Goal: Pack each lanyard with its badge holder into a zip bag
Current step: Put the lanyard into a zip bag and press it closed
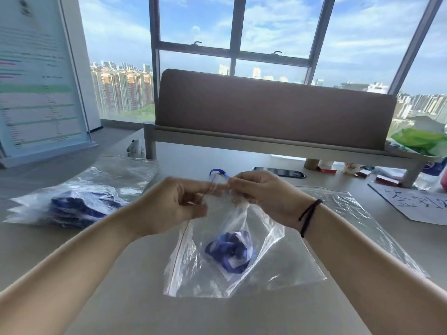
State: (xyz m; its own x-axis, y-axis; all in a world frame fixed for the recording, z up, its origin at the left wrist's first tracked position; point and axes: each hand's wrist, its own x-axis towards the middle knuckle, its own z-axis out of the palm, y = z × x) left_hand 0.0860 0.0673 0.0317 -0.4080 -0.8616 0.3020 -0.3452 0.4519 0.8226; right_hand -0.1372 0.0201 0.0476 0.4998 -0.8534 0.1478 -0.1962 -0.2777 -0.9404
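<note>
The left hand (174, 204) and right hand (263, 194) meet above the worktop (145, 310), each pinching the mouth of a clear zip bag (205, 274) between thumb and fingers. The bag is held up by its top edge so that its body hangs down and its lower corner rests on the worktop; in this position the contents settle away from the seal, which is probably why the bag is gripped high, not laid flat. A blue lanyard (228, 250), bundled together with a pale badge holder (233, 264), sits low inside the bag, well clear of the red zip line that runs down the left edge. The fingertips lie close together along the strip, a posture consistent with pressing the closure shut; whether the seal is already closed cannot be told.

To the left lies a stack of filled bags (77, 204), each showing blue through the plastic, set apart from the working area as finished items. To the right, flat on the worktop and partly under the right forearm, lies an empty bag (350, 213), within reach for the next set. Just behind the hands a further blue lanyard (217, 172) with a clear holder awaits packing. A sheet of paper (416, 204) with handwriting lies at the far right.
</note>
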